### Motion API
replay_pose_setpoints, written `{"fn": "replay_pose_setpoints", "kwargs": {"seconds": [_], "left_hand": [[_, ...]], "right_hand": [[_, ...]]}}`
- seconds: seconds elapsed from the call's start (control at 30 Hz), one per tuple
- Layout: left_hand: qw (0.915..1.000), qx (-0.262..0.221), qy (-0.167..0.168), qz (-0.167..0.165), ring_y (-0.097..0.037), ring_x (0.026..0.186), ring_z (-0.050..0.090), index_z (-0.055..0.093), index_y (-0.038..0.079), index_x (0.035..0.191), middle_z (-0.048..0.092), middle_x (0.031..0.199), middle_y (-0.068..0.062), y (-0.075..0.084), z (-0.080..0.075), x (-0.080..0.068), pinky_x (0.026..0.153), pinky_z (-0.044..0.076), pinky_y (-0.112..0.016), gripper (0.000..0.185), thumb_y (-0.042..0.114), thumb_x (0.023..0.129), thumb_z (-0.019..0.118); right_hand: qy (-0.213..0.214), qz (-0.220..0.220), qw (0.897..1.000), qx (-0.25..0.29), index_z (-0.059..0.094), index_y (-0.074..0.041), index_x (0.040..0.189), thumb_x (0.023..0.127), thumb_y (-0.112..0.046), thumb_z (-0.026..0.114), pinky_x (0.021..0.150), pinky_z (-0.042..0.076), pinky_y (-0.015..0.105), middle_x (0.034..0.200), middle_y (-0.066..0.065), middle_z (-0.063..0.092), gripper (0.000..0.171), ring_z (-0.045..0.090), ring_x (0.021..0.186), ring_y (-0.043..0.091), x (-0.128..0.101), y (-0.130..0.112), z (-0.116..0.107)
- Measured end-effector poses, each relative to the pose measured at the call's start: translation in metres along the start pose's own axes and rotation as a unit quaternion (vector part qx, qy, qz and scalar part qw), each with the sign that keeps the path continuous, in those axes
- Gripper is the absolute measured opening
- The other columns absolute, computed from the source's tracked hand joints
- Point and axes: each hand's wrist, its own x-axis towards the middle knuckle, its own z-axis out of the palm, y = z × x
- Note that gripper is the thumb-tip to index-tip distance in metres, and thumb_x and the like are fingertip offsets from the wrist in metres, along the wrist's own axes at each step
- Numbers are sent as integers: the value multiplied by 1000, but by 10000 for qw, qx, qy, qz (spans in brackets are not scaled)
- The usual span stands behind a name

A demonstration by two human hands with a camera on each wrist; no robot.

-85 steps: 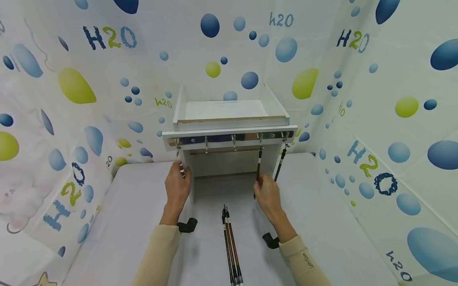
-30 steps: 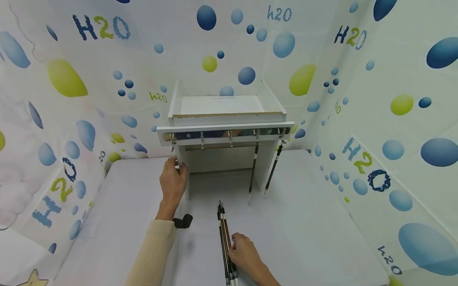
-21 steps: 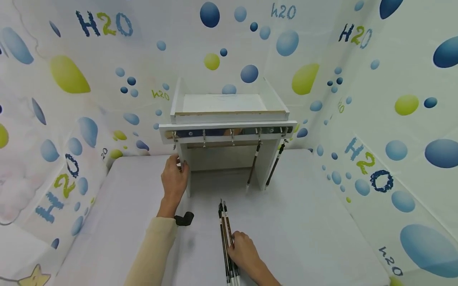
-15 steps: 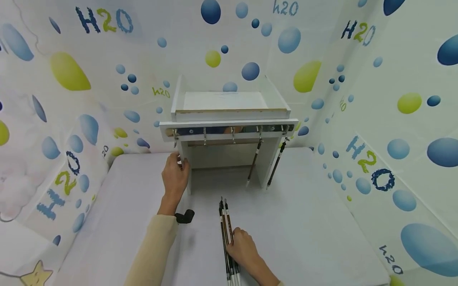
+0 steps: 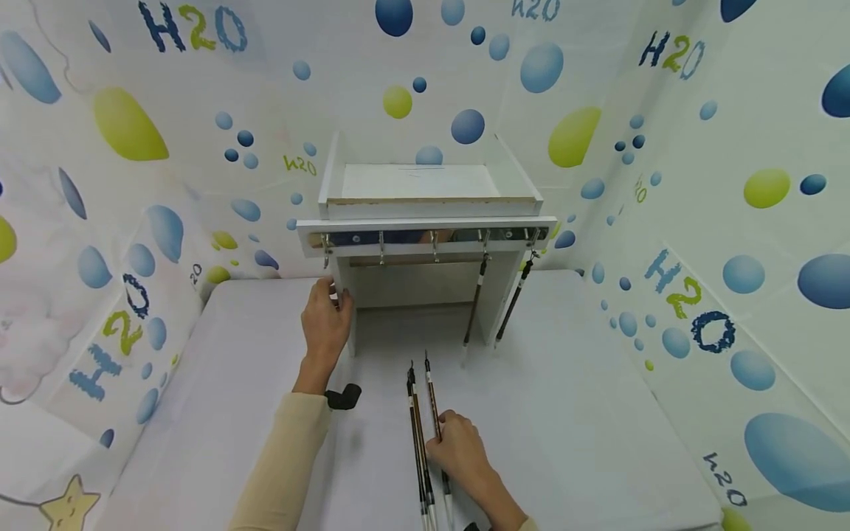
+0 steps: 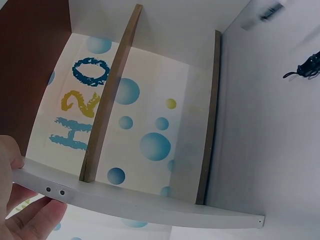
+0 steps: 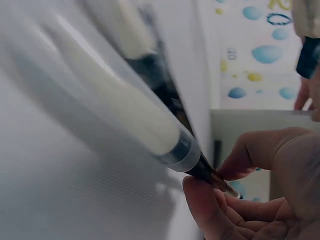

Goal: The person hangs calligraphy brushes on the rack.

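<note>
My left hand grips the left side panel of a white wooden rack; in the left wrist view, thumb and fingers lie on either side of the panel's edge. My right hand pinches a calligraphy brush by its dark handle, low over the table. Its pale bristles sit under a clear cap in the right wrist view. Just left of it lie other brushes side by side. Two brushes, an inner one and an outer one, hang from the rack's right-hand hooks.
A metal strip with several hooks runs along the rack's front; its left and middle hooks carry nothing. The rack stands at the back of a white-covered table. Behind and beside it hangs a white sheet with blue and green dots.
My right hand left the inner hanging brush, came down to the brushes on the table, and has now drawn one to the right, apart from the others. My left hand stays on the panel.
</note>
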Motion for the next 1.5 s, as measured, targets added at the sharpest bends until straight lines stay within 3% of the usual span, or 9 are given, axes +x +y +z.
{"fn": "replay_pose_setpoints", "kwargs": {"seconds": [0.23, 0.63, 1.3, 1.5], "left_hand": [[10000, -22, -52, -36, -42, 81, 74, 58, -7, 117, 65, 102, -28, -2, -1, 2, 66, 60, -53, 28, 9, 95, 61], [9999, -2, -72, -98, -41, 82, 74, 59, -6, 118, 65, 103, -27, -2, -1, 3, 68, 61, -52, 28, 9, 94, 61], [10000, 18, -60, -53, -41, 81, 74, 58, -5, 118, 65, 102, -27, -3, 0, 0, 67, 61, -52, 27, 9, 94, 62], [10000, 5, 17, -44, -41, 80, 74, 59, -5, 117, 66, 101, -27, -1, 1, -1, 66, 60, -52, 28, 8, 93, 62]], "right_hand": [[483, -338, 9983, 45, 69, 7, 104, 71, 0, 66, 47, 41, 18, 69, -1, 60, 34, 48, 56, 3, 5, -12, -23], [1372, -1113, 9842, 138, 68, 5, 105, 74, 3, 68, 51, 45, 15, 76, 1, 63, 31, 55, 62, 2, 6, -34, -57], [1924, -1703, 9662, 196, 67, 5, 108, 80, 2, 68, 54, 51, 15, 83, 7, 68, 28, 65, 66, 10, 20, -56, -87], [1917, -1753, 9656, 137, 66, 5, 110, 81, 2, 67, 53, 49, 15, 83, 8, 68, 30, 64, 66, 11, 27, -61, -92]]}}
